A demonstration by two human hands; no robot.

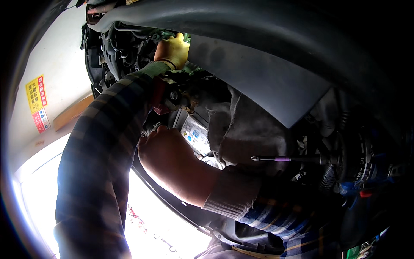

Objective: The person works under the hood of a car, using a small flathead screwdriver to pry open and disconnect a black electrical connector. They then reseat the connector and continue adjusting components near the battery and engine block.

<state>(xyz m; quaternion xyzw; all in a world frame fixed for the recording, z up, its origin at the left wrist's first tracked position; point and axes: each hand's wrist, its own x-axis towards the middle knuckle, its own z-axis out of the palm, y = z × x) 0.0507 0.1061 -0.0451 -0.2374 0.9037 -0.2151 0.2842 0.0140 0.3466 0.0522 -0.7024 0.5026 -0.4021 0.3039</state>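
Note:
My left hand (172, 51) reaches far into a vehicle's engine bay and looks yellowish in the light. Its knuckles are bent and the fingertips are hidden among the parts, beside the edge of a flat grey panel (258, 80). Closer to me, my right hand (161, 149) is bent at the wrist with its fingers curled in. Whatever those fingers hold is hidden. Right beside it is a battery (196, 134) with a white label. A dark red part (160, 97) lies between the two hands, partly behind my left sleeve. Grey felt-like cloth (254, 134) drapes beyond the battery.
At the right, a power driver (358, 157) points its long bit (282, 159), ringed in purple, toward the battery. A thick dark curved edge (224, 19) arches overhead. Hoses and engine parts (116, 49) crowd the far left. Warning stickers (38, 101) mark the pale wall.

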